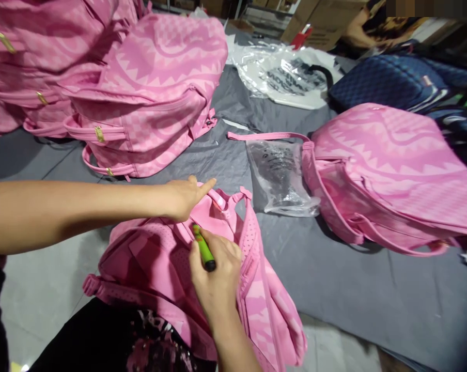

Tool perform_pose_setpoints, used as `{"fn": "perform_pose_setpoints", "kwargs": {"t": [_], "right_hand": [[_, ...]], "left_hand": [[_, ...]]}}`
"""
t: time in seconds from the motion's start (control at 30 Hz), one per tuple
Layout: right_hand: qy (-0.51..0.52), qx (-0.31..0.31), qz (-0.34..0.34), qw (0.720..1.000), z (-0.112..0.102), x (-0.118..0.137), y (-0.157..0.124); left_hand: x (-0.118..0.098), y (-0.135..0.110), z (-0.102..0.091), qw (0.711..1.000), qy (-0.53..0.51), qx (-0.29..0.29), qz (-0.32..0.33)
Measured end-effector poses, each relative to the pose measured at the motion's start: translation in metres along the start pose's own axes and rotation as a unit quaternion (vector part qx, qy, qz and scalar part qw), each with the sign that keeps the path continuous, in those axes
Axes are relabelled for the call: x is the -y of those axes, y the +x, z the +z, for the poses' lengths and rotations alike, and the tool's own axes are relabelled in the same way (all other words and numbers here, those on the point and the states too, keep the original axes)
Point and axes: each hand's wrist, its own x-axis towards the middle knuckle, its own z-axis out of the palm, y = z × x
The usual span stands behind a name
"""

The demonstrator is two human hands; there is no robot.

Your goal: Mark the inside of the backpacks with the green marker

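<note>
- Grey sheeting (392, 299) covers the work surface, with pale floor showing below; the top right corner is masked by blurred blocks.
- Pink backpacks (159, 72) crowd the left, overlapping one another, the outermost cut off by the frame.
- Another backpack, the pink one under the hands (140, 263), lies at the near edge, against the wearer's dark clothing; the right forearm hides part of it.
- On the right, a pink patterned backpack (404, 165) runs out of frame, its strap trailing left.
- Dark blue checked bags (384, 82) sit behind it, partly cut off.
- At the back, a cardboard box (322, 23) stands near a co-worker's arm (357, 33); what that person handles is unclear.
- White-and-clear packaging (288, 77) bears dark print, too distorted to read.
- Nearer, a clear plastic bag (282, 175) has faint, illegible lettering.
- Right hand (220, 268): fingers closed around a green pen-like tool, its tip hard to make out.
- Left hand (189, 199): on the backpack's upper edge, one finger extended; its underside is hidden, so I cannot tell whether it pinches fabric.
- Green pen-like tool (204, 250): black end toward the wearer, any writing unreadable.
- Gold plates (99, 134) on the left backpacks: markings too small to read.
</note>
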Motion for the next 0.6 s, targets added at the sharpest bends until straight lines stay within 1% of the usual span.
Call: {"fn": "perform_pose_setpoints", "kwargs": {"t": [0.1,0.2,0.3,0.33,0.43,0.5,0.6], "right_hand": [[0.006,0.006,-0.005,1.0,0.002,0.001,0.0],[-0.016,-0.018,0.001,1.0,0.004,0.0,0.001],[0.031,-0.004,0.01,0.999,0.005,-0.001,0.002],[0.032,0.0,0.015,0.999,0.006,-0.002,0.002],[0.0,-0.009,0.023,1.0,0.004,-0.002,0.002],[0.031,0.005,0.022,0.999,0.002,-0.004,0.002],[0.092,0.053,0.035,0.994,-0.002,-0.009,0.003]], "left_hand": [[0.001,0.001,0.002,1.0,-0.001,-0.005,0.003],[0.001,0.003,0.003,1.0,-0.004,-0.008,0.008],[0.002,0.003,0.004,1.0,-0.005,-0.009,0.003],[0.002,0.003,0.004,1.0,-0.008,-0.009,0.004],[0.001,0.004,0.004,1.0,-0.015,-0.013,0.005],[0.001,0.004,0.004,1.0,-0.014,-0.017,0.002],[0.001,0.005,0.004,1.0,-0.023,-0.019,0.006]]}}
